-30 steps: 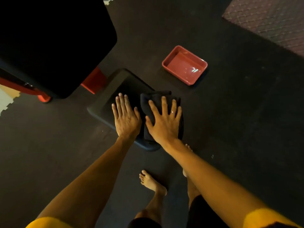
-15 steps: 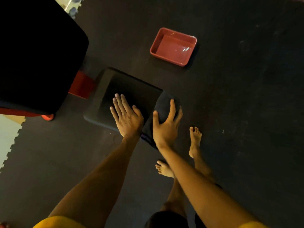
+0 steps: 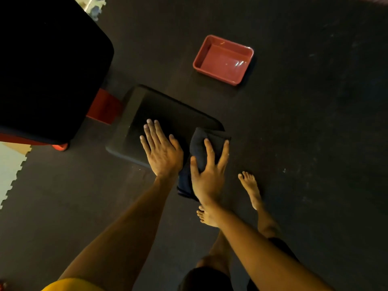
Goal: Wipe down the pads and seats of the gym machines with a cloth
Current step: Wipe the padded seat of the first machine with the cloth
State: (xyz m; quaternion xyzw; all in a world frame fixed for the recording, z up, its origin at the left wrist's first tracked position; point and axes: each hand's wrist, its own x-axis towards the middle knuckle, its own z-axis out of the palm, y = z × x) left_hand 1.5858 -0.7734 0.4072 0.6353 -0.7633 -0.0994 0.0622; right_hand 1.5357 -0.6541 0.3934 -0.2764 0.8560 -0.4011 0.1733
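Now my left grip (image 3: 162,154) rests released on the pad (image 3: 168,110); right grip (image 3: 207,177), released, presses cloth (image 3: 199,139) over its corner; tray (image 3: 222,64) on floor (image 3: 315,143).

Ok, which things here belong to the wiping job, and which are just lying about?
In the job: dark cloth under the right hand; black seat pad, left hand flat on it; red tub of liquid, probably for rinsing.
Just about: large black pad, red frame, pale puzzle-edged floor mat.

Dim light; dark rubber floor (image 3: 315,143), pale interlocking mats (image 3: 8,164), possibly foam.
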